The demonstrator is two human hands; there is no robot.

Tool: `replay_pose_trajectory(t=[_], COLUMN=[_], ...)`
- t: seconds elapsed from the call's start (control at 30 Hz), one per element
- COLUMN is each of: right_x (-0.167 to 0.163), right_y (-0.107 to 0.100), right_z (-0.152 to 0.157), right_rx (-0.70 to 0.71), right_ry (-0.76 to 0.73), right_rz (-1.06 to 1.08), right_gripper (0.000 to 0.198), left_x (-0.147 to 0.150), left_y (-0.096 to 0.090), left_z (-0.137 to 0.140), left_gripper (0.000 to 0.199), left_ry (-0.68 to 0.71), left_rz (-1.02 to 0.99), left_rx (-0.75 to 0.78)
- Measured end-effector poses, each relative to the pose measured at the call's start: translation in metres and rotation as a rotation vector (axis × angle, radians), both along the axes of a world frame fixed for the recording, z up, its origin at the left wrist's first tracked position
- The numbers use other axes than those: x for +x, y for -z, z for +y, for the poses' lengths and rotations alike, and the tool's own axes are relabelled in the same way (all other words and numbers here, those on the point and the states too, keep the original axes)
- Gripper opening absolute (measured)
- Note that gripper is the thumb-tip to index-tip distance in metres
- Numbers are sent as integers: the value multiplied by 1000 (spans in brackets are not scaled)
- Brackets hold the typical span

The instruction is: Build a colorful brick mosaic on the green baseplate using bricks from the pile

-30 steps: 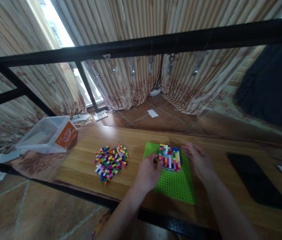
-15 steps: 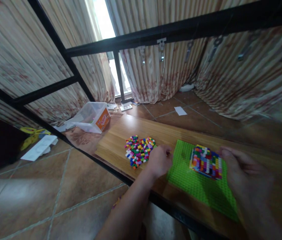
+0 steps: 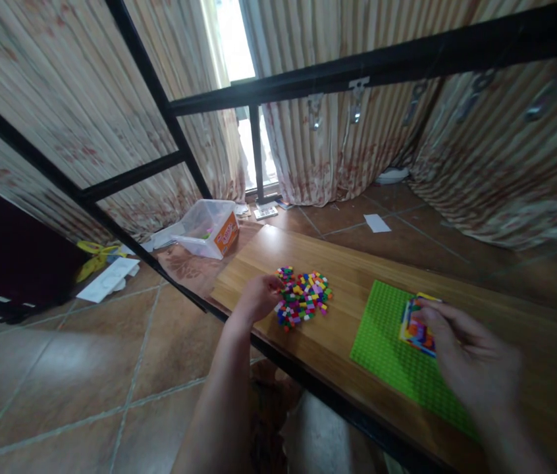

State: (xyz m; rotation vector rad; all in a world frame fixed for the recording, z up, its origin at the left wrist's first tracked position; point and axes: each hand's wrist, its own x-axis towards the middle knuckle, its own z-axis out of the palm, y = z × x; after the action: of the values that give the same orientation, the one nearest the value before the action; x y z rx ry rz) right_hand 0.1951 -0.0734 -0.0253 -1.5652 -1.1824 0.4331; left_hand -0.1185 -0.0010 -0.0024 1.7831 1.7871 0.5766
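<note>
A heap of small coloured toy bricks (image 3: 305, 296) lies on the wooden tabletop. My left hand (image 3: 259, 299) is at the heap's left edge, its fingers curled in against the bricks; whatever is between them is hidden. To the right lies a green studded baseplate (image 3: 387, 329) bearing a layered, multicoloured brick build (image 3: 414, 332). Over this build is my right hand (image 3: 466, 349), thumb and forefinger pinched together at its top on a toy brick, too small to make out its colour. That hand covers the build's right part.
A clear plastic box (image 3: 204, 230) with an orange label stands beyond the table's left end. Black metal bars (image 3: 308, 82) cross in front of striped curtains (image 3: 303, 151). White foam pieces (image 3: 108, 280) and a paper sheet (image 3: 377, 223) lie on the tiled floor.
My left hand has gone from between the heap and the baseplate to the heap's left side. My right hand has moved from beside the build onto it. The view has shifted left.
</note>
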Motion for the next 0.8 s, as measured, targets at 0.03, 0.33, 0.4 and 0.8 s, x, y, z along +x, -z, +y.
replay_pose_trajectory(t=[0.03,0.33,0.4,0.8], right_x=[0,0,0,-14], right_y=[0,3,3,-16], right_z=[0,-2,-2,-5], right_rx=[-6,-28,-13,0], right_ry=[-10,-45,-46,-198], right_rz=[-10,-26,-27,105], right_gripper=[36,35,34,26], left_x=[2,16,16,95], left_y=[1,12,11,-11], left_z=[-1,3,4,-19], left_gripper=[24,23,21,36], left_ry=[29,95,88,416], left_rz=[11,205,206,-840], left_rx=[2,-4,10,-270])
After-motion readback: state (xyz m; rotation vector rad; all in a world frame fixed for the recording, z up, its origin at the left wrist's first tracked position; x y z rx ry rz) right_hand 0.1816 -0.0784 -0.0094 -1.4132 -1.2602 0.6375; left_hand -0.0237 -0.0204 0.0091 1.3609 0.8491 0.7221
